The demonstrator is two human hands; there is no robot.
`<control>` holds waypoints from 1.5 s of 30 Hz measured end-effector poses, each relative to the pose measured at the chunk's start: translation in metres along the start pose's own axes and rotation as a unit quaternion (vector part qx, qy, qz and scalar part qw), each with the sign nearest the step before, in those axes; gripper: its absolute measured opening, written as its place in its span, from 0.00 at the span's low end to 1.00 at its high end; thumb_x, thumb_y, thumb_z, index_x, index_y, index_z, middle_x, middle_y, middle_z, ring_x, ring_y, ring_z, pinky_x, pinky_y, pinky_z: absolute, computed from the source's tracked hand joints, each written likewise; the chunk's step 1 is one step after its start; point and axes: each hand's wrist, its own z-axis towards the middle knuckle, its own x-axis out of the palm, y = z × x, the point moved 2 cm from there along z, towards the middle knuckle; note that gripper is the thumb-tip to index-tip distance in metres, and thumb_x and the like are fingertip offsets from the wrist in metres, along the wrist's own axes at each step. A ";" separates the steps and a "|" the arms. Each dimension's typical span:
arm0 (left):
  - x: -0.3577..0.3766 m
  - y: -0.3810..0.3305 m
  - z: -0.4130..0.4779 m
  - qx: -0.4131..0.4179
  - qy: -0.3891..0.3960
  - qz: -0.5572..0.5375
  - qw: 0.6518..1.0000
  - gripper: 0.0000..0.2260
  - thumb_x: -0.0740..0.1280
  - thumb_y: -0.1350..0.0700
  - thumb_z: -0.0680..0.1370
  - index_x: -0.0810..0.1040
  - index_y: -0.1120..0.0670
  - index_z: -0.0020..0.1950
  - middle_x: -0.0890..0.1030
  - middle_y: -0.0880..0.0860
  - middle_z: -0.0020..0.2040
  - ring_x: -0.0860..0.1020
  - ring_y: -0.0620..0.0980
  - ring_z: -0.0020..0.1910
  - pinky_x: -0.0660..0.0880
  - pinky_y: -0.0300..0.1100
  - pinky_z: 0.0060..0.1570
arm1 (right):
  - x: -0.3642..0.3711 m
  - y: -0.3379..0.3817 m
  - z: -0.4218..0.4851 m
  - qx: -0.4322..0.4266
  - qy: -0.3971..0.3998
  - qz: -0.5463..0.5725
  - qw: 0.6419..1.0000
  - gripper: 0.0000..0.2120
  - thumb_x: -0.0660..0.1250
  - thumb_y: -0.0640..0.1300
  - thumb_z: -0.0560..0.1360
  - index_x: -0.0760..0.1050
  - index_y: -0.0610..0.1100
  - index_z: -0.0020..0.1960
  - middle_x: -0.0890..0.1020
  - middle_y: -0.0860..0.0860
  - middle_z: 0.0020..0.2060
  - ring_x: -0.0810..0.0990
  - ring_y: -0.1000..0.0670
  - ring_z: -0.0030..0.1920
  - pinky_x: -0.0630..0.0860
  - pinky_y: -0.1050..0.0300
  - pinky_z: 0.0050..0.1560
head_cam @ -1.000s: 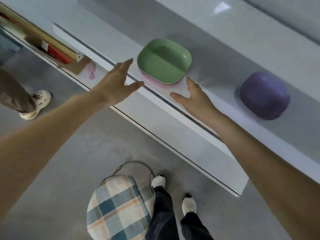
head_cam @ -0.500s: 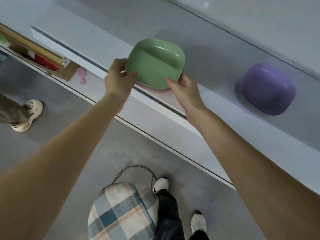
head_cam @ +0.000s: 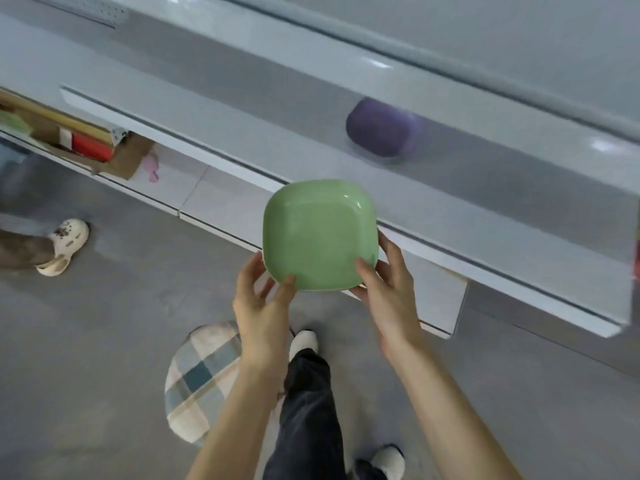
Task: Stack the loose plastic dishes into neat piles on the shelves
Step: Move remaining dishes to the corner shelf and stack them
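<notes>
Before shelf | hands, left and right, grip green dish corners, thumbs atop

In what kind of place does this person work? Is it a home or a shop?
Probably a shop or stockroom, not a home. Long pale shelves run above a grey floor, a purple dish sits on one shelf, and boxed goods lie on a lower one.

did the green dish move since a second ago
Yes. The green dish has come off the shelf toward the person; the left hand and right hand hold it before the shelf's front edge.
</notes>
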 end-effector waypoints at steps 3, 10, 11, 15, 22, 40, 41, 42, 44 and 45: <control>0.031 0.017 -0.083 -0.046 0.066 -0.015 0.997 0.14 0.63 0.64 0.77 0.74 0.56 0.62 0.80 0.52 0.58 0.79 0.50 0.56 0.79 0.37 0.47 | -0.077 0.004 -0.064 -0.001 -0.030 0.038 0.999 0.21 0.63 0.36 0.76 0.70 0.55 0.64 0.81 0.49 0.56 0.80 0.51 0.56 0.80 0.59 0.46; 0.146 0.077 -0.310 -0.125 0.277 -0.018 0.953 0.11 0.64 0.59 0.77 0.75 0.55 0.60 0.82 0.52 0.53 0.80 0.51 0.51 0.80 0.44 0.46 | -0.301 0.011 -0.243 -0.046 -0.204 0.062 0.976 0.23 0.57 0.30 0.75 0.70 0.51 0.63 0.82 0.51 0.51 0.81 0.54 0.50 0.81 0.55 0.47; 0.164 0.085 -0.345 -0.125 0.320 0.007 0.939 0.13 0.64 0.59 0.77 0.74 0.56 0.62 0.80 0.54 0.56 0.80 0.52 0.54 0.80 0.44 0.45 | -0.336 0.014 -0.271 -0.051 -0.235 0.077 0.968 0.24 0.55 0.29 0.74 0.70 0.49 0.64 0.81 0.49 0.53 0.81 0.54 0.50 0.81 0.58 0.44; 0.227 0.107 -0.472 -0.089 0.472 0.115 0.870 0.17 0.66 0.55 0.76 0.70 0.57 0.64 0.78 0.54 0.60 0.79 0.53 0.56 0.80 0.49 0.47 | -0.449 0.024 -0.370 -0.076 -0.346 0.116 0.928 0.23 0.54 0.29 0.75 0.69 0.43 0.67 0.80 0.45 0.55 0.81 0.47 0.53 0.80 0.61 0.42; 0.320 0.136 -0.618 -0.112 0.586 0.169 0.784 0.15 0.63 0.61 0.78 0.71 0.62 0.65 0.80 0.59 0.58 0.81 0.52 0.49 0.81 0.49 0.44 | -0.580 0.030 -0.468 -0.149 -0.469 0.104 0.864 0.28 0.66 0.40 0.76 0.62 0.50 0.73 0.75 0.63 0.59 0.78 0.66 0.53 0.78 0.64 0.52; 0.634 0.268 -0.912 -0.151 0.763 0.279 0.563 0.10 0.62 0.61 0.79 0.74 0.56 0.59 0.83 0.56 0.51 0.83 0.52 0.46 0.80 0.51 0.47 | -0.970 0.050 -0.571 -0.099 -0.614 -0.361 0.695 0.17 0.68 0.60 0.66 0.83 0.52 0.49 0.77 0.61 0.57 0.66 0.55 0.69 0.53 0.61 0.72; 0.647 0.277 -0.932 -0.146 0.771 0.288 0.548 0.09 0.62 0.61 0.79 0.74 0.56 0.59 0.83 0.56 0.50 0.83 0.52 0.45 0.80 0.51 0.47 | -0.988 0.048 -0.580 -0.091 -0.616 -0.355 0.697 0.18 0.66 0.61 0.66 0.83 0.52 0.48 0.78 0.62 0.56 0.67 0.56 0.68 0.51 0.62 0.73; 0.660 0.286 -0.951 -0.144 0.777 0.298 0.535 0.10 0.62 0.60 0.79 0.74 0.57 0.59 0.83 0.56 0.49 0.83 0.52 0.44 0.80 0.51 0.46 | -1.008 0.047 -0.588 -0.083 -0.617 -0.350 0.700 0.18 0.65 0.62 0.66 0.83 0.52 0.48 0.79 0.62 0.54 0.68 0.57 0.68 0.51 0.63 0.73; 0.689 0.304 -0.991 -0.153 0.784 0.315 0.513 0.12 0.62 0.60 0.79 0.73 0.58 0.62 0.82 0.58 0.51 0.82 0.55 0.48 0.80 0.52 0.47 | -1.051 0.044 -0.601 -0.075 -0.619 -0.348 0.700 0.18 0.66 0.62 0.66 0.84 0.51 0.48 0.82 0.62 0.51 0.70 0.60 0.65 0.50 0.63 0.73; 0.705 0.313 -1.012 -0.158 0.785 0.322 0.504 0.13 0.62 0.59 0.79 0.73 0.59 0.63 0.82 0.59 0.53 0.82 0.56 0.50 0.80 0.52 0.48 | -1.074 0.044 -0.606 -0.076 -0.621 -0.348 0.699 0.17 0.68 0.60 0.65 0.84 0.51 0.47 0.83 0.61 0.49 0.71 0.61 0.63 0.51 0.64 0.73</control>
